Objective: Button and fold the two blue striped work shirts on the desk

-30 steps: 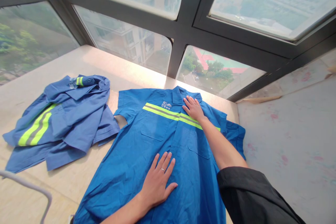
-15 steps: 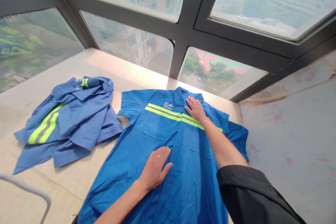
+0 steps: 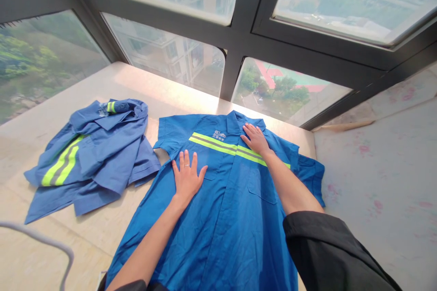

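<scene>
A blue short-sleeved work shirt [image 3: 235,209] lies spread front up, its collar toward the window and a yellow-and-grey reflective stripe across the chest. My left hand [image 3: 187,179], with a ring on one finger, rests on the shirt with fingers spread, below the stripe and over part of the chest pocket on the left. Just under the collar, my right hand [image 3: 255,140] lies flat on the cloth, its fingers extended. White embroidered lettering shows above the stripe. Neither hand grips the fabric.
On the left lies a crumpled blue work garment [image 3: 99,154] with yellow stripes. A grey cable or tube [image 3: 44,242] curves at the lower left. Dark window frames [image 3: 232,54] border the pale sill [image 3: 136,79]. A flower-patterned wall [image 3: 378,182] stands at the right.
My left hand has moved up and to the left across the shirt, from beside the front placket to the chest pocket, its fingers spreading. My right hand stays nearly in place.
</scene>
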`<state>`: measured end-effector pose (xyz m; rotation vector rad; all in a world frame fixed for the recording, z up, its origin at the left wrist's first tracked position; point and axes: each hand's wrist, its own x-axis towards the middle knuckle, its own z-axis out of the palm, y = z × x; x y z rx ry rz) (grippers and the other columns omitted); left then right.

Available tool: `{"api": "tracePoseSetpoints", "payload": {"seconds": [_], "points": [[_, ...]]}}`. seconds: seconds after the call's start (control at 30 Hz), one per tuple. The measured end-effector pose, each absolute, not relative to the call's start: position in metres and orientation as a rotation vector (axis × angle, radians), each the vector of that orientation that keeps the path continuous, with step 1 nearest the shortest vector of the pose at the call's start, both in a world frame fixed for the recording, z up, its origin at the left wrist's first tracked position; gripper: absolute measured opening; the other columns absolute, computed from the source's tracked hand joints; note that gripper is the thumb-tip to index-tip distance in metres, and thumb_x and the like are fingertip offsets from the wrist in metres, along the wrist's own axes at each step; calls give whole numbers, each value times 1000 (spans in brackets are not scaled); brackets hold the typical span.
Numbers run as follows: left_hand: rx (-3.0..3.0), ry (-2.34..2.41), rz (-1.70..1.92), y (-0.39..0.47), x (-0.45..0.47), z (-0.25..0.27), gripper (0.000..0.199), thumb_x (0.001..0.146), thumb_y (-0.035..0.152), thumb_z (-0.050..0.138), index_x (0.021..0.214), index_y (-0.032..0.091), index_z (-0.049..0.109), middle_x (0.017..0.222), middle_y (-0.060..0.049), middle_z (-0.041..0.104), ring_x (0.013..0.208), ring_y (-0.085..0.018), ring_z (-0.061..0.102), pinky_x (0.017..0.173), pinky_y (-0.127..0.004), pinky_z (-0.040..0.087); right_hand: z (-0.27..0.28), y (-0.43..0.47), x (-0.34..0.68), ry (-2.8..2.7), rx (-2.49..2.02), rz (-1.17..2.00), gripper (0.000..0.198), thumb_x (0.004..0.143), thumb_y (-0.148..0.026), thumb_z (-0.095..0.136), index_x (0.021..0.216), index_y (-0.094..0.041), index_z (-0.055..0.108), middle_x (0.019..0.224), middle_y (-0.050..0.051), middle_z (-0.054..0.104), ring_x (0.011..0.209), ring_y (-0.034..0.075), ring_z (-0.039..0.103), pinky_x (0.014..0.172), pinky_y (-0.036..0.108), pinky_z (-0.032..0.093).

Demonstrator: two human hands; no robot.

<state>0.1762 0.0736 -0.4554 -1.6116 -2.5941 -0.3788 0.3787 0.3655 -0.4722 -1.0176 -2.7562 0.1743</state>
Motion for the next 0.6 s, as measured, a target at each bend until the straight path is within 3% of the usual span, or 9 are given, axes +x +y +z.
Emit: {"api": "tracePoseSetpoints", "payload": {"seconds": [0.2,0.6], "points": [[-1569,-2606,-386,29,143,-458,72,97,53,36,146,1,40,154,-27,34,146,-38,28,117,-57,25,-473,365,379,-2748,-1015,174,57,101,-50,32,148,-19,44,156,8,39,145,26,33,120,48,21],[-1502,-2593,-415,30,146,-461,65,96,44,39,145,2,43,151,-26,41,145,-39,30,116,-61,25,-473,363,381,-2664,-992,142,52,98,-30,33,147,-20,46,154,8,42,144,28,35,119,54,23]]}}
